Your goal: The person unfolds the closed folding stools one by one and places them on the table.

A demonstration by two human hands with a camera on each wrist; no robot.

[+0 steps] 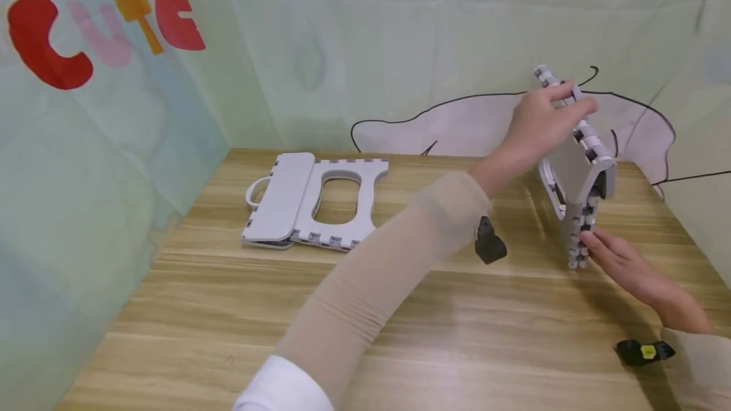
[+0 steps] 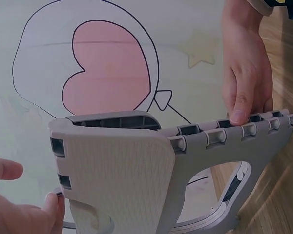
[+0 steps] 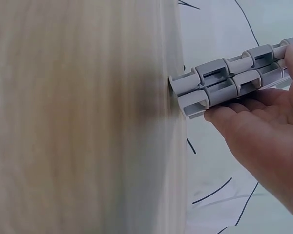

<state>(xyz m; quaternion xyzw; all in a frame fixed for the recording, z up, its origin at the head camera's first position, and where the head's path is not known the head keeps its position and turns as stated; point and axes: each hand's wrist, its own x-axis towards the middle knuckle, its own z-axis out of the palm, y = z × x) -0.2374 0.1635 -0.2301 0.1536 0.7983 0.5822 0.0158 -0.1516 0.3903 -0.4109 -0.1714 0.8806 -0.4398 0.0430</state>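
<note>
A grey-white folding stool point(image 1: 577, 170) point(image 2: 122, 165) point(image 3: 224, 80) is held on its edge at the table's right, its panels partly folded. My left hand point(image 1: 542, 119) point(image 2: 22, 209) grips its upper edge near the handle, with some fingers hidden behind the panel. Lower down, my right hand point(image 1: 634, 271) point(image 2: 246, 73) point(image 3: 266, 122) holds the hinged side edge, the thumb on the hinges and the other fingers beneath. A second folding stool point(image 1: 285, 198), with a loop handle on its left, lies folded flat on the table, touched by neither hand.
The wooden table point(image 1: 228, 335) point(image 3: 78, 122) meets a pale printed cloth point(image 1: 371, 37) point(image 2: 195, 24) at its back and sides. Dark straps hang at both sleeves. My left forearm crosses above the middle of the table.
</note>
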